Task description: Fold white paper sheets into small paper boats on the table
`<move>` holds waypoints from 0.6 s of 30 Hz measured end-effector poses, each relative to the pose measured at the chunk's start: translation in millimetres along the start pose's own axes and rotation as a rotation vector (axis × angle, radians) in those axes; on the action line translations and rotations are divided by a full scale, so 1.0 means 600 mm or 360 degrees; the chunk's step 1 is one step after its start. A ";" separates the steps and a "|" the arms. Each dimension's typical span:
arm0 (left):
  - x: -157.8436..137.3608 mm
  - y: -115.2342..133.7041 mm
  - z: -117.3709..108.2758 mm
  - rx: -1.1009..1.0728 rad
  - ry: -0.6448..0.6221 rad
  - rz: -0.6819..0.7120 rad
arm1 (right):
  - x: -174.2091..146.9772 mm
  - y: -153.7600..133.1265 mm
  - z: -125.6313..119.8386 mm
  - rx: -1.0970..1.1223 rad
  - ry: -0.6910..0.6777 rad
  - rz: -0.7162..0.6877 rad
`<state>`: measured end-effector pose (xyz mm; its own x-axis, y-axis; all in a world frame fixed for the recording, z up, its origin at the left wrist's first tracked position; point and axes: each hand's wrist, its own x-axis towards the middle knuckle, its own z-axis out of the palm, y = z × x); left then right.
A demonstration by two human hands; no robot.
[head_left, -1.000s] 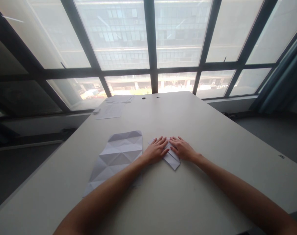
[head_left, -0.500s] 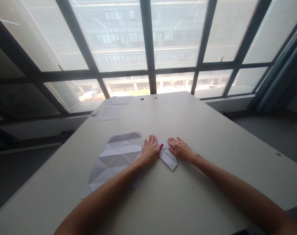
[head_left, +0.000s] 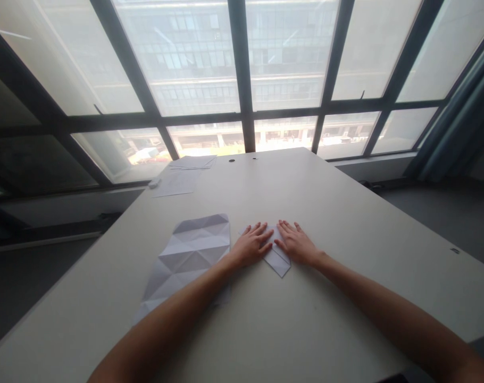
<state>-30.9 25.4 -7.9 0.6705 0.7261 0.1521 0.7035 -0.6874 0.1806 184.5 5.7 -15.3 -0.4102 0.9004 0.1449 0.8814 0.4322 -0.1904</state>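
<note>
The left hand [head_left: 252, 246] had slid back beside the right hand [head_left: 295, 244], both flat and spread, gripping nothing, pressing the folded paper [head_left: 277, 258] at frame centre. Light, thin and easily creased, it looked best pinched at its edges.

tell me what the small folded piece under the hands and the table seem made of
Folded piece: thin white paper, matte, judging by its sharp creases and flat layers. Table: smooth, pale grey top, probably laminate; its faint even sheen suggests so, though the core is hidden.
</note>
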 end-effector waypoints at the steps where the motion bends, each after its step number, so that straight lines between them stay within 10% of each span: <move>1: 0.000 0.000 0.000 -0.0003 -0.0001 -0.0006 | 0.001 0.001 0.002 -0.0022 0.0007 0.0064; 10: -0.001 -0.003 0.003 -0.0019 0.0016 -0.0010 | 0.000 0.001 0.017 0.0015 0.0092 0.0410; 18: 0.000 -0.003 0.003 -0.0022 0.0015 -0.0014 | 0.007 0.017 0.006 0.0167 0.0084 0.0247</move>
<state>-31.8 26.4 -10.0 0.6619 0.7325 0.1593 0.7062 -0.6806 0.1952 191.3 13.9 -20.2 -0.2559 0.9541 0.1559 0.9028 0.2935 -0.3144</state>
